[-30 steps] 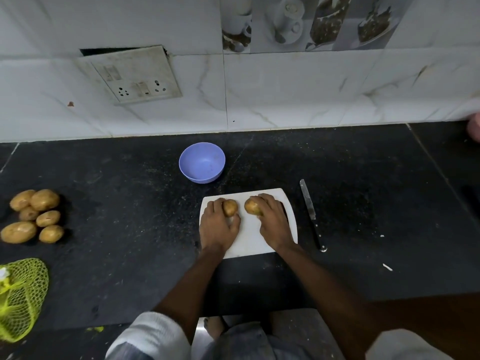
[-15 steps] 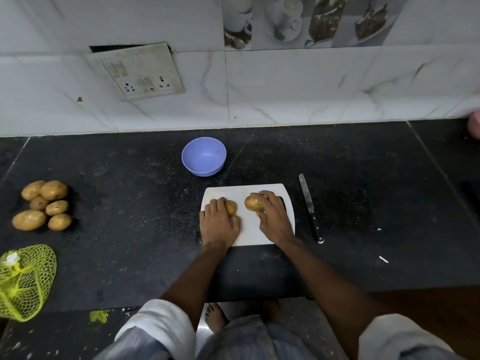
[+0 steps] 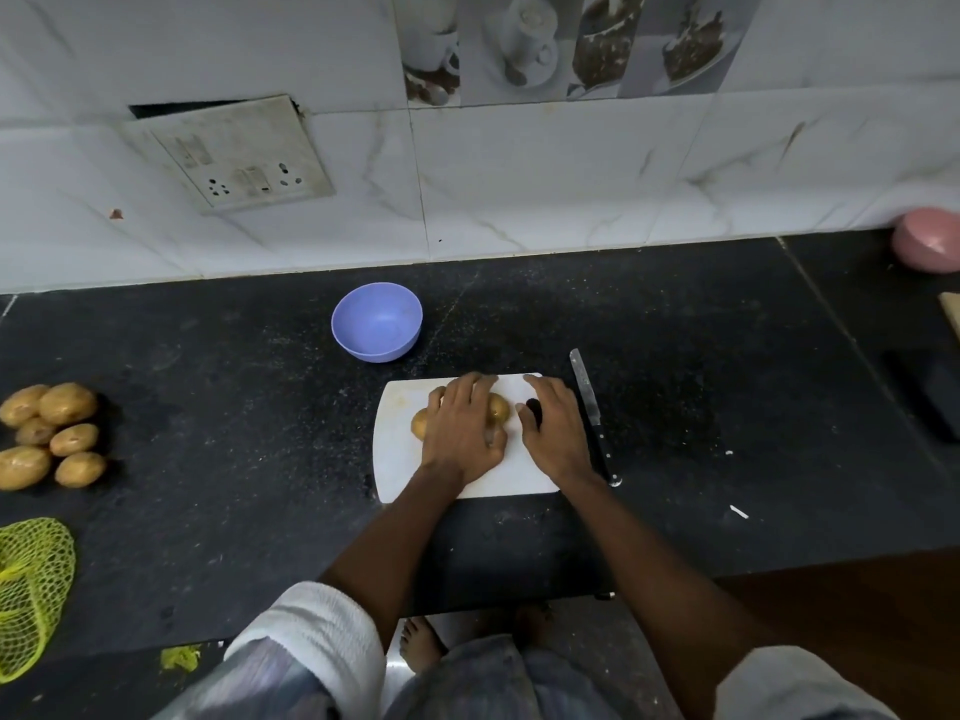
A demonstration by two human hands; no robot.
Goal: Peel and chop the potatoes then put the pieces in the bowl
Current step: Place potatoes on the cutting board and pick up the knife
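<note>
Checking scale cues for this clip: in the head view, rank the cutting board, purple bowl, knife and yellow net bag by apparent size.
1. Cutting board
2. Yellow net bag, though cut off by the frame edge
3. Purple bowl
4. Knife, long but thin

wall [image 3: 519, 174]: white marble tiles | socket plate [image 3: 234, 153]: possibly loose | counter [image 3: 208, 511]: black stone

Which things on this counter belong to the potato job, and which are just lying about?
For the job:
two brown potatoes on the white cutting board
steel knife
lilac plastic bowl
pile of unpeeled potatoes

Lying about:
yellow mesh bag
pink bowl
wall socket plate
</note>
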